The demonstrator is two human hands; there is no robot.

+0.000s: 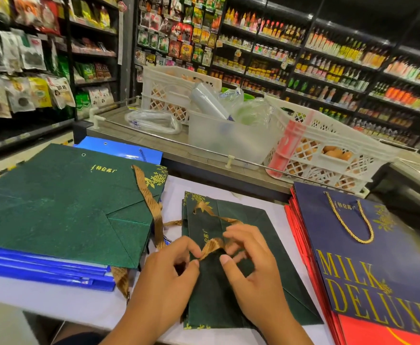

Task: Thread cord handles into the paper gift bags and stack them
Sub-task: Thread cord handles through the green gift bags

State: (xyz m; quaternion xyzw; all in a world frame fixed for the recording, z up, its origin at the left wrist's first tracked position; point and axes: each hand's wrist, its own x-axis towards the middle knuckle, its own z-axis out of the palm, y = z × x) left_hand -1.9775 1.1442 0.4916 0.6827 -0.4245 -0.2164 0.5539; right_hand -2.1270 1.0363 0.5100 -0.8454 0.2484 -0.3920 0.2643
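Note:
A flat dark green gift bag point(248, 290) lies on the white table in front of me. A gold ribbon handle point(213, 244) runs from its top eyelet down to my fingers. My left hand point(171, 270) pinches the ribbon's end at the bag's edge. My right hand point(251, 257) holds the ribbon loop just beside it, fingers curled. To the left, a larger green bag point(62, 202) with a gold ribbon point(151, 205) tops a stack of blue bags point(42, 270).
On the right sits a stack of red bags point(301, 235) topped by a navy bag point(378, 265) with a gold cord handle. Behind the table a counter holds white crates point(328, 145) of eggs and a clear tub point(228, 140). Shop shelves surround it.

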